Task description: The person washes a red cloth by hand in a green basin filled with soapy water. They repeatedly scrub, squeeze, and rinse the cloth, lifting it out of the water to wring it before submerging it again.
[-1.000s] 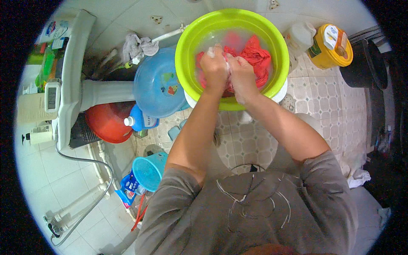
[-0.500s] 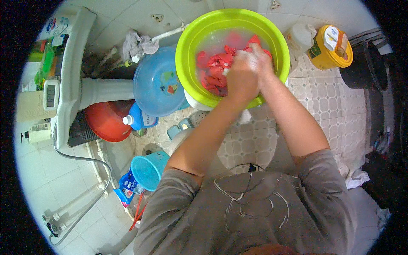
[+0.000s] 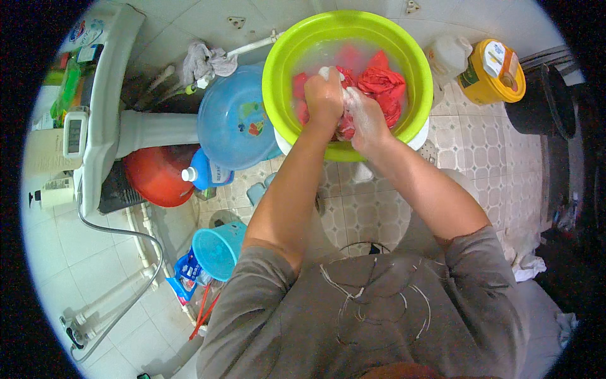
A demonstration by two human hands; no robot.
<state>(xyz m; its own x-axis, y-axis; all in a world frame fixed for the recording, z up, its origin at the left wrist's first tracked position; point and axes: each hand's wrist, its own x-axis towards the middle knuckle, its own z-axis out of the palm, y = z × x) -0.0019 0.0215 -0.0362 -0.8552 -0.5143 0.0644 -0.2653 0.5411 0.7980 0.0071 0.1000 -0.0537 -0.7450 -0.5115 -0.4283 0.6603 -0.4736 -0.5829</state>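
Observation:
A lime-green basin (image 3: 273,82) holds cloudy, soapy water and a wet red garment (image 3: 384,88). Inside it, my left hand (image 3: 323,100) is closed around a bunched part of the garment on the left. Close beside it, my right hand (image 3: 367,120) also grips the cloth, with white suds over its fingers and back. Something white, suds or a small lump, shows at the top of my left hand; I cannot tell which. The larger part of the garment lies crumpled at the right of the basin, partly under water.
To the left are a translucent blue basin (image 3: 218,129), a blue bottle (image 3: 203,174), a red basin (image 3: 158,180) and a white sink (image 3: 107,95). A turquoise bucket (image 3: 218,252) stands lower left. At the right are a yellow tub (image 3: 473,79) and a black bucket (image 3: 536,104).
My hands have come apart from their overlap and shifted left and nearer to me. More of the red garment now shows at the basin's right, and a bunched part is between my hands.

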